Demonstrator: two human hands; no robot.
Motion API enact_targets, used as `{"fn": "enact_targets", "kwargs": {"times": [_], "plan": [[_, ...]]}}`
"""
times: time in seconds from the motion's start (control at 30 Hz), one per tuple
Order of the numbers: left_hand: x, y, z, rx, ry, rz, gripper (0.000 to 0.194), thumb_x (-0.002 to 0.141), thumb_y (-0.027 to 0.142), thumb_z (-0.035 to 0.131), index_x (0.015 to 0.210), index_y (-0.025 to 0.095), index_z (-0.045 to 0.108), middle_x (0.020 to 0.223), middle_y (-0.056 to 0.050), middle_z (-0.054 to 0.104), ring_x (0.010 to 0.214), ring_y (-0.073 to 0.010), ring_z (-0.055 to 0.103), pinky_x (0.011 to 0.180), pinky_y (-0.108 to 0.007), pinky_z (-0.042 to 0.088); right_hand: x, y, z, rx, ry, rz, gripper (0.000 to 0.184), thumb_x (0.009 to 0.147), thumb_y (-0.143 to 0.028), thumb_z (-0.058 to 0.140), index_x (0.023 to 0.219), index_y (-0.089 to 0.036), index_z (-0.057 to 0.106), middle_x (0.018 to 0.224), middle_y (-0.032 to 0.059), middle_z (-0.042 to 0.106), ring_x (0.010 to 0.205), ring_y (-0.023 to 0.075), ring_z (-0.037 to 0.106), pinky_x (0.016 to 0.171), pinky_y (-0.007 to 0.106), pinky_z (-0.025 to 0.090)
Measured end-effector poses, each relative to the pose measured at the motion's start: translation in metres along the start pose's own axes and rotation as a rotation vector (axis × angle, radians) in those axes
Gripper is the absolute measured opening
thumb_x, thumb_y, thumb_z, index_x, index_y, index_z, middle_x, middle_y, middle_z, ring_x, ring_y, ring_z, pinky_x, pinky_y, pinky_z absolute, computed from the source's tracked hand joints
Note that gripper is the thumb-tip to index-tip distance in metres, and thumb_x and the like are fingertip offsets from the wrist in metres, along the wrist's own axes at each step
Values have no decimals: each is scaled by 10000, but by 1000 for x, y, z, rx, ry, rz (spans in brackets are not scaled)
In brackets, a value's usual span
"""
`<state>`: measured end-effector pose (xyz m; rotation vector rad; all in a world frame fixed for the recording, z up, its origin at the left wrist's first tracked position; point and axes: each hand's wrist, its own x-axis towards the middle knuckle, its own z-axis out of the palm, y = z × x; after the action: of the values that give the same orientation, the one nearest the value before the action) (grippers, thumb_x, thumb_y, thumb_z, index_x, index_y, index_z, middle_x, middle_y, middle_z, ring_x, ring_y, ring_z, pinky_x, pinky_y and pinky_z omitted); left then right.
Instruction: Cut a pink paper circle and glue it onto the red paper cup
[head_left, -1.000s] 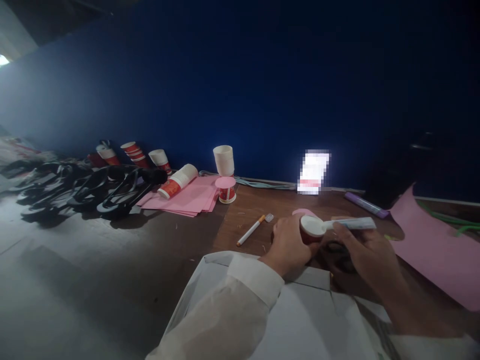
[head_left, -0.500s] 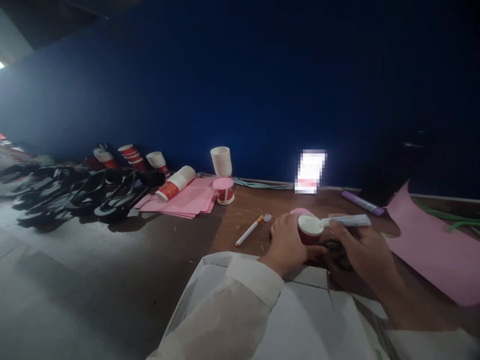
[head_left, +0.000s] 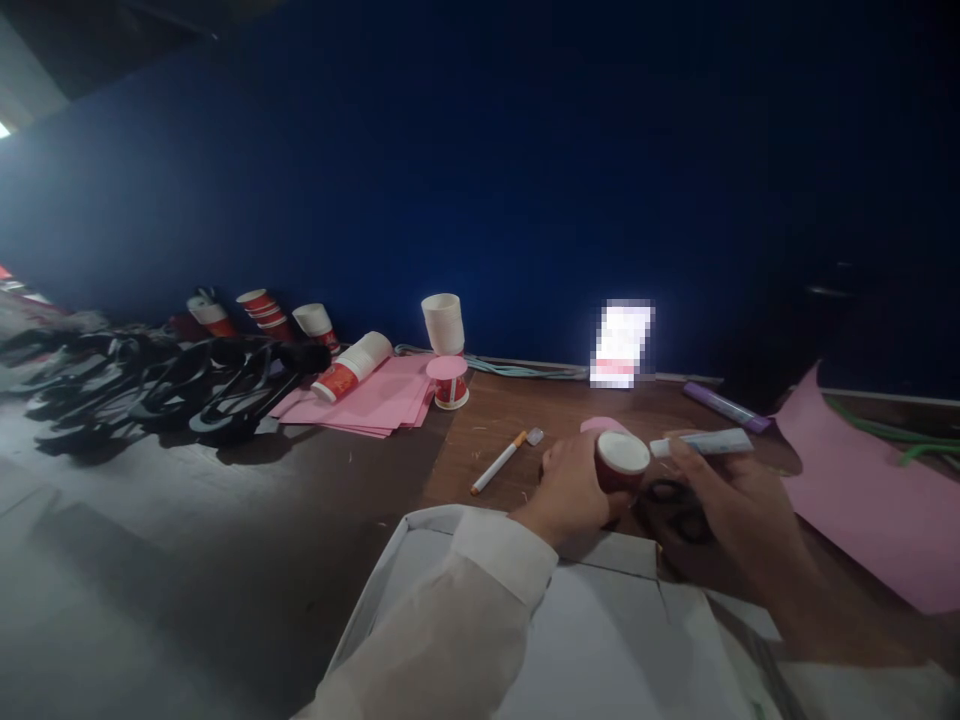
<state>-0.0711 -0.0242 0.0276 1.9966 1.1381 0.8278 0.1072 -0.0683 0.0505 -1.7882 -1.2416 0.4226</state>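
My left hand is wrapped round a red paper cup, turned upside down with its white base upward. Pinched in my right hand is a pale glue tube, lying nearly level, its white tip just right of the cup's rim and apart from it. Black-handled scissors lie on the table below and between my hands, partly in shadow. Behind my left hand, a pink paper disc is partly hidden. Another upside-down red cup with a pink disc on top stands farther back.
An orange-and-white pen lies left of my hands. Pink sheets bear a toppled cup stack. A purple tube and cut pink paper lie right. A lit phone leans on the wall; a white box is in front.
My right hand has moved slightly right with the glue tube, drawing its tip away from the cup's rim. My left hand stays round the cup.
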Motion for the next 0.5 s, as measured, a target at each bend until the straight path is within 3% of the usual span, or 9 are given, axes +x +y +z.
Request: {"fn": "enact_targets", "kwargs": {"times": [0.1,0.23,0.33,0.5], "plan": [[0,-4,2,16,-9,3,636,646,398,856,1226,263,633,1158,-85,683,1068,-342,618,960,-519,472,1,1,1,-37,-41,-46,480,800,-659,553,848,-220,739,810,71,759,830,302,712,739,375,514],[-1,-8,11,-9,71,-15,749,568,509,914,1200,229,625,1212,-124,636,1130,-357,573,989,-534,455,1,5,3,-74,-83,-27,524,817,-712,522,785,-228,721,714,58,743,730,282,706,665,359,496],[-2,-8,17,-6,139,-30,689,610,476,903,1162,186,610,1209,-144,609,1148,-349,552,992,-521,455,2,7,4,-64,-78,-45,523,808,-707,530,816,-225,730,759,60,761,768,286,713,692,361,498],[-1,-6,17,-45,135,-63,616,625,354,899,1144,189,612,1138,-118,632,1099,-346,579,972,-532,458,5,12,4,-82,-63,-7,507,803,-683,545,883,-223,742,818,68,778,826,306,720,716,380,500]]}}
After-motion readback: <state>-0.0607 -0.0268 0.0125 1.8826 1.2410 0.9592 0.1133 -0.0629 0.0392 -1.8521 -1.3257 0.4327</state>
